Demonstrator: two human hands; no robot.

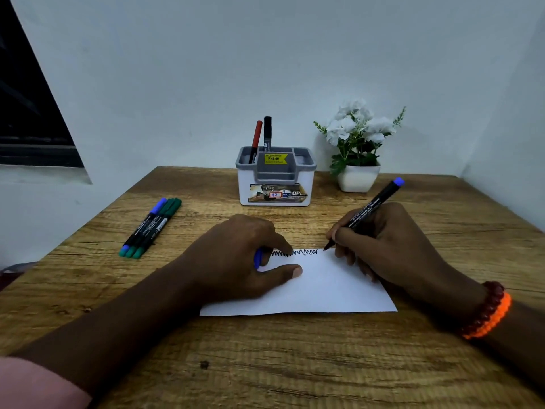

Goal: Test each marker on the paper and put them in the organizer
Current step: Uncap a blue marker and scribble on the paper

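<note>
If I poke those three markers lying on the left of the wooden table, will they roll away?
Probably a little. The three slim round markers, one blue-capped and two green-capped, lie loose side by side on the flat wooden table, so a sideways poke would likely roll them. They look light and stiff. A poke along their length would more likely make them slide.

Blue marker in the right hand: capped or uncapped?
Uncapped. The blue marker in the right hand has its bare tip on the paper, and the left hand holds a blue cap.
</note>
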